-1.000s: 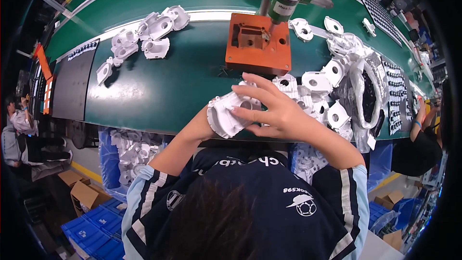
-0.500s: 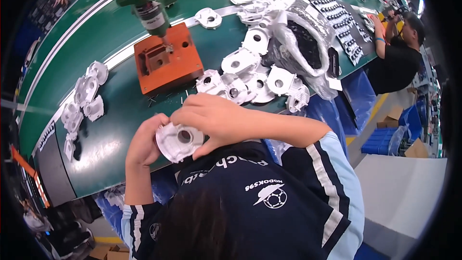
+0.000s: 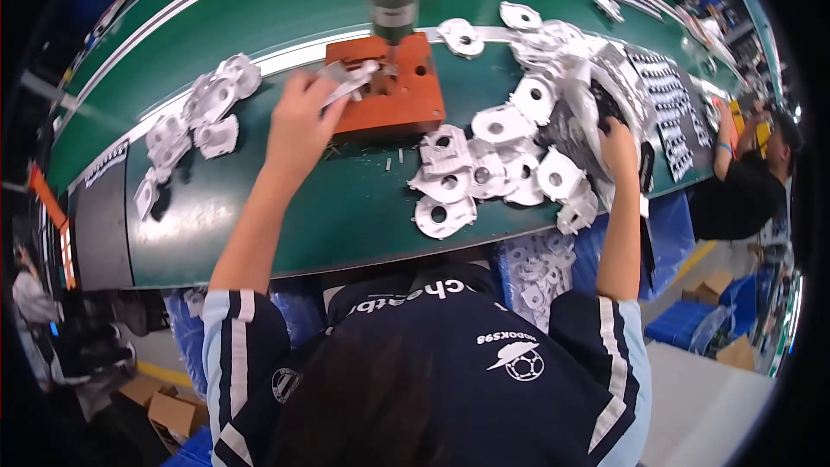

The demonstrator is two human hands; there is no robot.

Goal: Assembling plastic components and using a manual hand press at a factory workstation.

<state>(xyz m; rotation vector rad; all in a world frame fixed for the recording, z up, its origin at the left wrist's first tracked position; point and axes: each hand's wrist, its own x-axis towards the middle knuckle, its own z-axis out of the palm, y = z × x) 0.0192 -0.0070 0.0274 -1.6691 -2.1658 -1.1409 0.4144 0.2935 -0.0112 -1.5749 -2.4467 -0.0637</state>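
Pinched in my left hand [image 3: 301,117] is a white plastic housing [image 3: 353,82], tilted and blurred, at the left side of the orange fixture block [image 3: 389,112]. Above the block stands the green press head with its metal spindle [image 3: 395,13]. Well to the right, my right hand [image 3: 617,145] is at the mouth of a clear plastic bag [image 3: 635,91] with black contents [image 3: 607,108]. Its fingertips are hidden there, so I cannot tell whether they grip anything. Between my arms lies a heap of white round-holed housings [image 3: 501,124], one housing [image 3: 444,217] nearest me.
More white housings [image 3: 216,99] are grouped at the left of the green table [image 3: 346,233]. Black trays with rows of small parts [image 3: 670,112] stand beyond the bag. A person in black [image 3: 743,182] works at the far right. Blue-lined bins sit below the table edge.
My hands have parted from the housing they held together near my chest. The left went forward to the orange block with a housing; the right moved to the bag. The view shifted left.
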